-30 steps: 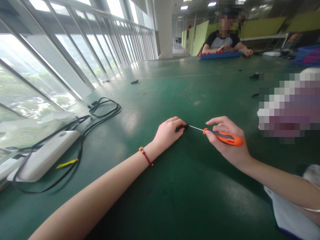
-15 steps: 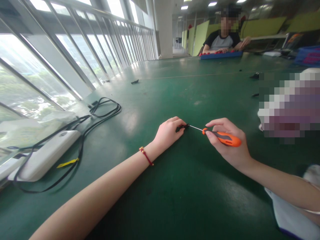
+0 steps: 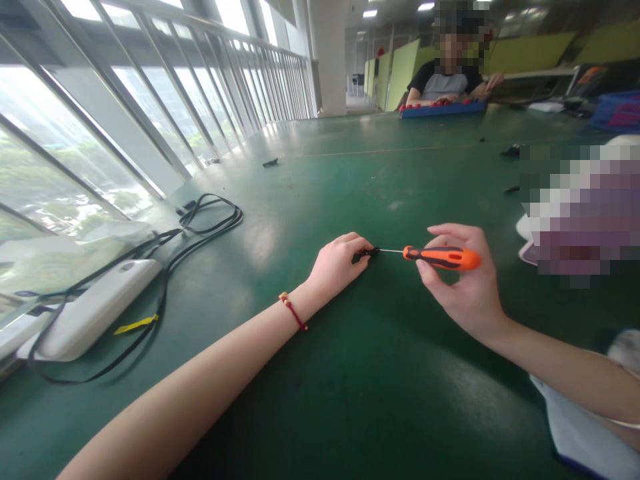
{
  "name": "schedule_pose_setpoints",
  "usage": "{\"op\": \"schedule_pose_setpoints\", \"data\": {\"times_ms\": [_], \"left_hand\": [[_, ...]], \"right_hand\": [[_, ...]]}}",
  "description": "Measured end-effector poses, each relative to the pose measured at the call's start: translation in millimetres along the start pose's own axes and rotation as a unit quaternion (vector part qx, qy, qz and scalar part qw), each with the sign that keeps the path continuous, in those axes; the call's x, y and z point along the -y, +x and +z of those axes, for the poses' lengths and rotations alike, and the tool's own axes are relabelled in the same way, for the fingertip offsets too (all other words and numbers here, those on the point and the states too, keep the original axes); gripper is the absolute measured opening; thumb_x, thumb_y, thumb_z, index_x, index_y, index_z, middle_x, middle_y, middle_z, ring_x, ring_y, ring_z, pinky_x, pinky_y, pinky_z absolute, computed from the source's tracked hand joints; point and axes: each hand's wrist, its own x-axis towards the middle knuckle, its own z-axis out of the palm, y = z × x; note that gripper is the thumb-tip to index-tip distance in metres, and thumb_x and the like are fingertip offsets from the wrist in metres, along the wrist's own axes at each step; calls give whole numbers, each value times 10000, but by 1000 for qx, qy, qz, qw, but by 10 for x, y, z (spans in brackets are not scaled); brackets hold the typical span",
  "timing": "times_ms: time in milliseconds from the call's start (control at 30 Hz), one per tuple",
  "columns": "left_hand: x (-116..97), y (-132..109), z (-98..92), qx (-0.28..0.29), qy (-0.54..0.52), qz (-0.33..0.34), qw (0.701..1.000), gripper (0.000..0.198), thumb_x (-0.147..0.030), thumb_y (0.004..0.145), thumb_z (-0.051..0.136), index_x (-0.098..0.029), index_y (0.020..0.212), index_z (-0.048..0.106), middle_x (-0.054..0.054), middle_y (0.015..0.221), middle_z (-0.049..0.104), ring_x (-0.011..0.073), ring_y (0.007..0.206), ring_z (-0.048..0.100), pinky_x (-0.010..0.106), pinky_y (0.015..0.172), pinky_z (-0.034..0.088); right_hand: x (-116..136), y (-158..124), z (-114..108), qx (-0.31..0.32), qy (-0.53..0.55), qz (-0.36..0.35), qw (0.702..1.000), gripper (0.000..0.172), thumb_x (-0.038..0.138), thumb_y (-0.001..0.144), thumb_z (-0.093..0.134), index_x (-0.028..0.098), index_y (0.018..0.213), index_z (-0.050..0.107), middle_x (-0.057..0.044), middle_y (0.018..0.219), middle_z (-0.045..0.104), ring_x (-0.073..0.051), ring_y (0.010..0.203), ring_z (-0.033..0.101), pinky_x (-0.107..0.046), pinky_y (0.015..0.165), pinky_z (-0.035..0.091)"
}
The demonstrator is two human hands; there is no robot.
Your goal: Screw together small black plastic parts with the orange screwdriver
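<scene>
Hands (image 3: 336,261) over green table (image 3: 320,193) beside railing (image 3: 280,73).

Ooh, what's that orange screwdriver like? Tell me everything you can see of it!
The screwdriver has an orange handle with dark patches, perhaps plastic or rubber, and a thin, shiny shaft that looks like metal. It lies almost straight across the picture, over the green table, its shaft pointing left. The right hand holds it by the handle. Its tip reaches the small black piece in the left hand; the tip's shape is too small to see.
</scene>
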Motion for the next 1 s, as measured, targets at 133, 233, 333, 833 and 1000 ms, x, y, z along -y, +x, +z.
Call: {"op": "schedule_pose_setpoints", "data": {"times_ms": [133, 233, 333, 833, 1000], "left_hand": [[-1, -1, 2, 1, 2, 0, 1000, 182, -177, 845, 545, -216, 949, 690, 19, 1010, 689, 160, 885, 645, 270, 766, 515], [-3, -1, 2, 0, 0, -2, 1000, 183, -169, 836, 554, -216, 949, 689, 17, 1009, 691, 161, 893, 646, 270, 775, 516], [-4, -2, -1, 2, -3, 0, 1000, 184, -166, 836, 551, -216, 947, 689, 19, 1000, 691, 161, 897, 646, 269, 778, 520], [-8, 4, -4, 0, -1, -3, 1000, 179, -169, 838, 552, -209, 942, 692, 22, 995, 690, 165, 883, 645, 275, 767, 518], [-12, 2, -10, 3, 0, -4, 1000, 184, -174, 842, 543, -216, 945, 691, 23, 1012, 690, 164, 890, 647, 272, 770, 518]], "right_hand": [[-6, -6, 4, 45, 29, 49, 997, 325, 222, 797, 651, 260, 1085, 506, 63, 611, 519, -135, 509, 527, -281, 515, 447], [29, -14, -7, 78, 8, 59, 995, 135, 246, 831, 628, 248, 946, 556, 78, 522, 485, -106, 427, 450, -260, 452, 382], [33, -8, 3, 21, 1, 22, 1000, 203, 218, 807, 645, 258, 983, 552, 43, 644, 559, -134, 551, 557, -276, 546, 465], [-12, -1, 17, -26, -3, -7, 1000, 279, 192, 787, 648, 263, 1036, 546, -4, 818, 603, -165, 664, 604, -336, 685, 512], [-11, 0, 8, 41, 14, 35, 998, 296, 209, 792, 652, 252, 1055, 524, 61, 630, 512, -134, 544, 524, -312, 628, 488]]}}
